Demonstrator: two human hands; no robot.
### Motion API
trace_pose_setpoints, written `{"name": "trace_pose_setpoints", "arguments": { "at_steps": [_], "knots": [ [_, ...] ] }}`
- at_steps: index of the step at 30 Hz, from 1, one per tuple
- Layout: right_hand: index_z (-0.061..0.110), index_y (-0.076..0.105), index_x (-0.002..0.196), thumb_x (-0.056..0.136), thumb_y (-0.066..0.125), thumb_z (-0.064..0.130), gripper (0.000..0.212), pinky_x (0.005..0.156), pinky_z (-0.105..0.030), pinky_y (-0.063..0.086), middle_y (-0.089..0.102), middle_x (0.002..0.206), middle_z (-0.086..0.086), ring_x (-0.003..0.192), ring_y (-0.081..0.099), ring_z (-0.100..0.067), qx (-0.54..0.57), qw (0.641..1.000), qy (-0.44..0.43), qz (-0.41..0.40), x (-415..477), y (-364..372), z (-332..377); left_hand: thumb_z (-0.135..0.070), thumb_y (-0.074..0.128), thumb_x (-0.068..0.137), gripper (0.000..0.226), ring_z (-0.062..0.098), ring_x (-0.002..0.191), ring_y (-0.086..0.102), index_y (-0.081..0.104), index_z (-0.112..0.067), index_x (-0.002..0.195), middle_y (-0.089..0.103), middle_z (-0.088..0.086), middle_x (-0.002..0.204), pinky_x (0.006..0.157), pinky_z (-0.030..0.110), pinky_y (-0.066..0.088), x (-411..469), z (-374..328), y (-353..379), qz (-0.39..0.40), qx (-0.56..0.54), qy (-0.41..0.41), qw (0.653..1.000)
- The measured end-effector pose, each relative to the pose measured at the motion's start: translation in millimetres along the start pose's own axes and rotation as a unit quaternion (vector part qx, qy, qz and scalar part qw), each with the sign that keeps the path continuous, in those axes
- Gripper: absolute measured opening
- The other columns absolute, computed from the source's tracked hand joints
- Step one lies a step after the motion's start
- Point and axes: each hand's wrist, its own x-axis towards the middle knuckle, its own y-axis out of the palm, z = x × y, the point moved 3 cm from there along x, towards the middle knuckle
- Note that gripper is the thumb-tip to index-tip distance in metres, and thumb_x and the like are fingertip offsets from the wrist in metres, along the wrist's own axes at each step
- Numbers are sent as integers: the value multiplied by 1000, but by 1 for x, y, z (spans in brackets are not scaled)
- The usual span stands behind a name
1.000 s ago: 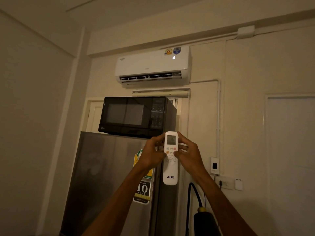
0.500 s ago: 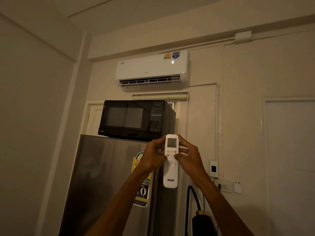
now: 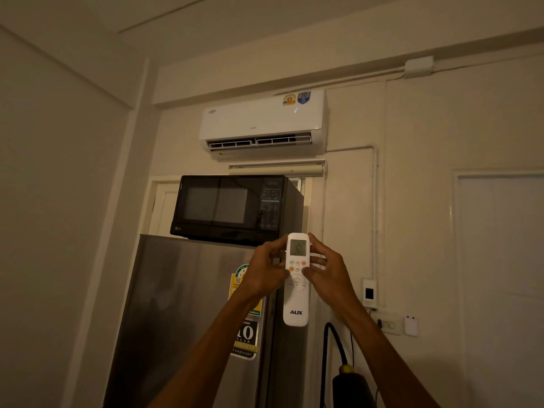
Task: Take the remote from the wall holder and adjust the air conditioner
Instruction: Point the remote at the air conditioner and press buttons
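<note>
Hands both clasp the remote point(image 3: 297, 279) upright, left hand point(image 3: 266, 272) and right hand point(image 3: 325, 273) closed round its sides, so I aim its top at the air conditioner point(image 3: 263, 123) while thumbs reach the buttons.

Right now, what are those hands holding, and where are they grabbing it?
Both the left hand and right hand hold the long white plastic remote by its upper half, around the buttons.

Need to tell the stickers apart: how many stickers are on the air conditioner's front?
2, side by side at the top right of the air conditioner: a round orange sticker and, just right of it, a blue shield sticker. The small logo at top left looks printed.
</note>
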Motion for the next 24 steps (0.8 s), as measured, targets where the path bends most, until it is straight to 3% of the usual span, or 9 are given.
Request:
{"name": "trace_pose_setpoints", "arguments": {
  "at_steps": [3,7,11,13,20,24],
  "knots": [
    [19,35,139,82,61,-2,66,84,-36,54,53,134,-14,117,56,-29,-2,1000,-3,-2,0,0,-1,2,64,78,60,7,106,45,43,-15,132,50,14,132,73,16,48,1,1,1,0,-1,3,1000],
    [20,35,139,82,61,-3,67,73,-21,53,52,134,-14,117,56,-27,-3,1000,-4,0,1,1,-3,3,64,78,60,11,109,47,43,-15,131,48,15,132,85,25,46,2,2,1,-1,-8,-5,1000],
    [19,34,140,82,61,-3,67,80,-28,52,52,134,-15,117,56,-28,3,1000,-5,0,1,2,-2,4,64,78,61,7,107,44,43,-16,131,48,13,132,74,16,49,4,6,0,-2,-7,0,1000],
    [19,35,139,82,61,-3,67,80,-28,52,52,134,-15,117,56,-29,2,1000,-7,-1,2,3,-2,3,64,78,60,8,107,45,43,-16,131,49,14,132,75,16,48,4,7,-1,-1,-6,6,1000],
    [18,36,139,82,60,-6,67,63,-15,52,52,135,-14,117,55,-26,3,1000,-9,3,3,5,-4,-1,67,76,59,13,110,50,46,-17,129,53,11,129,73,14,45,6,15,-4,-7,-7,14,1000],
    [18,35,139,82,61,-5,67,73,-22,52,53,134,-14,117,55,-27,5,1000,-11,6,2,7,-2,1,67,76,59,10,107,49,47,-16,128,54,11,127,70,13,48,6,16,-6,-5,-15,17,1000]
  ]
}}
